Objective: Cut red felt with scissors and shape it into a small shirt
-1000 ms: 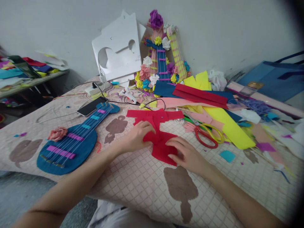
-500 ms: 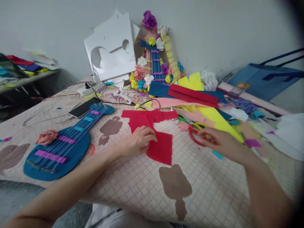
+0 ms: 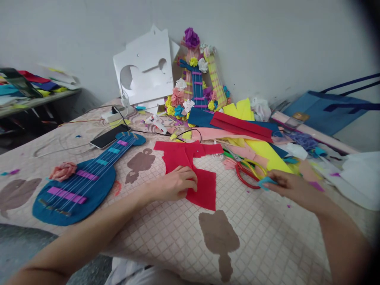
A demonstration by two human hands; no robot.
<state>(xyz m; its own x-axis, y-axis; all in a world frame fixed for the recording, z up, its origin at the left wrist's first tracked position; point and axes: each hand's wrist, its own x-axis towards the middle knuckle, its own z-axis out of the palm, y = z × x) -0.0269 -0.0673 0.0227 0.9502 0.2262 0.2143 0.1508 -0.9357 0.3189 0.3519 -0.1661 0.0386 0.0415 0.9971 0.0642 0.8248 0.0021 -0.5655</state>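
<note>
My left hand (image 3: 179,182) rests with curled fingers on a piece of red crepe paper (image 3: 205,190), its fingertips closed at the paper's edge. More red paper strips (image 3: 178,152) lie just beyond, overlapping it. Between the thumb and fingers of my right hand (image 3: 283,184) is a small light-blue paper scrap (image 3: 266,182). Right beside that scrap are scissors with red handles (image 3: 245,180) and a yellow-handled pair (image 3: 255,168), both lying on the table. To the left lies a blue paper-covered guitar (image 3: 77,190) with white strings and a pink paper flower (image 3: 63,171).
A glue gun (image 3: 157,124), a phone (image 3: 108,136) and a power strip (image 3: 114,114) with cables lie toward the back. Decorated guitars (image 3: 197,85) and a white foam board (image 3: 145,75) lean on the wall. Coloured paper (image 3: 242,126) and scraps cover the right side.
My right hand has moved off the scissors handle, rightward and slightly down, and has picked up the light-blue scrap from the table. My left hand stays on the red paper. The view has tilted slightly.
</note>
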